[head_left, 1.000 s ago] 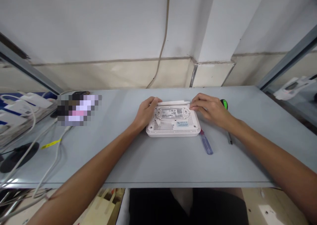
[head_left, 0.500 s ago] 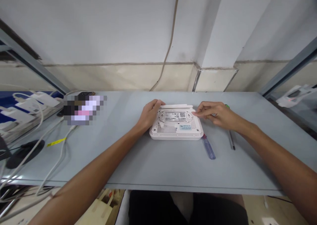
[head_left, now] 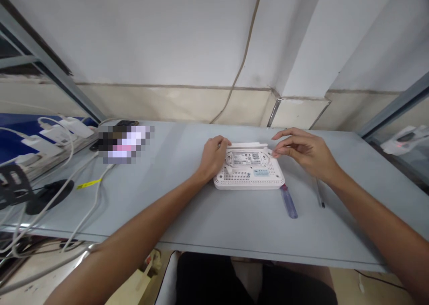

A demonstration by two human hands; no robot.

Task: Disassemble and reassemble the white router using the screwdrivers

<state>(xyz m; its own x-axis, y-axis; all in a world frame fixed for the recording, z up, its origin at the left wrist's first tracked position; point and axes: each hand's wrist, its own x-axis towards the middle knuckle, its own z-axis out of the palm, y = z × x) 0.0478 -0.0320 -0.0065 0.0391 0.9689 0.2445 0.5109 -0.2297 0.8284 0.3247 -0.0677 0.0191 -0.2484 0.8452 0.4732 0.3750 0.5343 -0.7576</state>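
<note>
A white router [head_left: 250,175] lies upside down on the grey table [head_left: 174,215], with a label plate and vent holes on its underside. A raised white strip [head_left: 248,145] runs along its far edge. My left hand [head_left: 214,157] rests curled over the router's far left corner. My right hand [head_left: 303,153] hovers at the far right corner, fingertips at the raised oval's edge. A blue-handled screwdriver [head_left: 288,201] lies next to the router's right side. Beyond it lies a thin dark shaft [head_left: 320,194], its upper end hidden under my right hand.
At the table's left are a pixelated blurred object [head_left: 125,144], white chargers on a power strip [head_left: 56,135], white cables, a yellow tag [head_left: 89,184] and a black round object [head_left: 50,195]. A wall [head_left: 167,41] rises behind the table. A white device [head_left: 402,139] sits far right.
My right hand has lifted off the router, its fingers spreading apart. My left hand stays on the corner. The whole scene has shifted right in view.
</note>
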